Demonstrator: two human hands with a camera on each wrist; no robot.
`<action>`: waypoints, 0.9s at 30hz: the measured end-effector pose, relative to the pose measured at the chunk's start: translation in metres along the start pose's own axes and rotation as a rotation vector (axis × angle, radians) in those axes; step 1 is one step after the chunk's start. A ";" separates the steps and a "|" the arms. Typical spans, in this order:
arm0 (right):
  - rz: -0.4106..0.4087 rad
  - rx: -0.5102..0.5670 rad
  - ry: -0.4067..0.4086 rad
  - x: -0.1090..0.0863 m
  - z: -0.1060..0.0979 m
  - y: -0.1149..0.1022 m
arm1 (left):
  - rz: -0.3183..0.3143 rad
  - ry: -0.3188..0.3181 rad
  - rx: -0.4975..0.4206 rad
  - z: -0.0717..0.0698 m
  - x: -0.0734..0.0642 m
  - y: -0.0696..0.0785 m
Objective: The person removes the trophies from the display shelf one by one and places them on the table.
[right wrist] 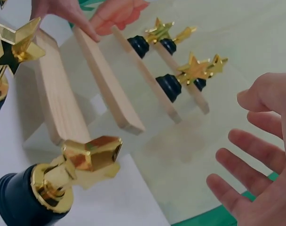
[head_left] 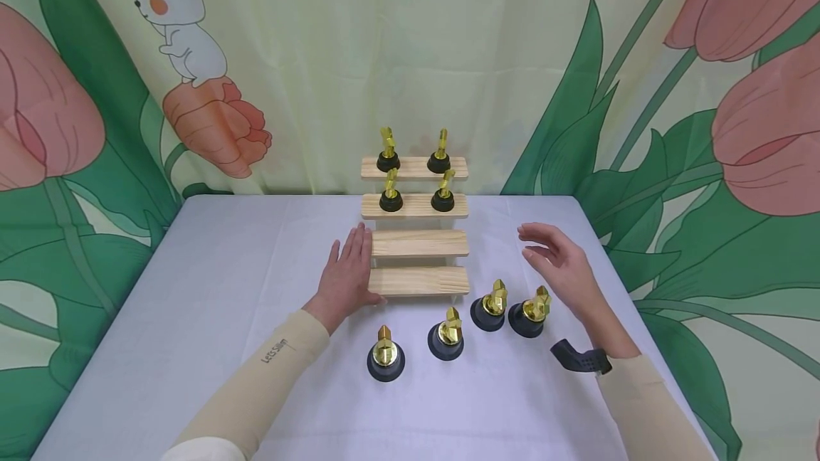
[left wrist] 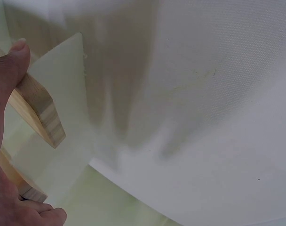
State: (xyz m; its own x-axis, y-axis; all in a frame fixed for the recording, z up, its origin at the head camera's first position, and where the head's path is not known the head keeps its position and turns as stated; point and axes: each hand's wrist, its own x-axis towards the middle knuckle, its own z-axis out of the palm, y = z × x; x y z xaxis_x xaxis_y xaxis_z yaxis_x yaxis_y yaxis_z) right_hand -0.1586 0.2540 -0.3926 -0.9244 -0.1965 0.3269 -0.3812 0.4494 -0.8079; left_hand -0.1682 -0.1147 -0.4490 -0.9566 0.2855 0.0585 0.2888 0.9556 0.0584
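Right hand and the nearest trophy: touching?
Apart. The right wrist view shows a clear gap between the right hand and the nearest trophy, with curtain visible through it.

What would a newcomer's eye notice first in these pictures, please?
Probably the shiny gold star trophies: four on the upper two shelves of the four-tier wooden rack, four on the pale tablecloth nearer the camera. On the backdrop, huge pink tulips at far left and right also stand out. The left hand touches the rack's left end; the right hand is raised, empty, to its right.
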 end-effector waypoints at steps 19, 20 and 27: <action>-0.023 -0.039 -0.048 0.043 0.020 -0.027 | 0.000 -0.003 0.014 0.002 0.000 -0.001; -0.027 -0.042 -0.054 0.045 0.021 -0.029 | 0.000 -0.005 0.012 0.002 0.000 -0.001; -0.059 -0.024 -0.087 0.062 0.030 -0.035 | -0.004 -0.010 0.002 0.002 0.001 -0.001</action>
State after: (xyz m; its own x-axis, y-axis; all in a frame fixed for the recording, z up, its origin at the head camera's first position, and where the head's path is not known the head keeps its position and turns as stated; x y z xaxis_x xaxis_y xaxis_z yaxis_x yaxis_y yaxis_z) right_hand -0.2020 0.1996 -0.3587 -0.8962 -0.2981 0.3286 -0.4361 0.4556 -0.7761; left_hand -0.1691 -0.1151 -0.4509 -0.9580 0.2826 0.0483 0.2851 0.9568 0.0566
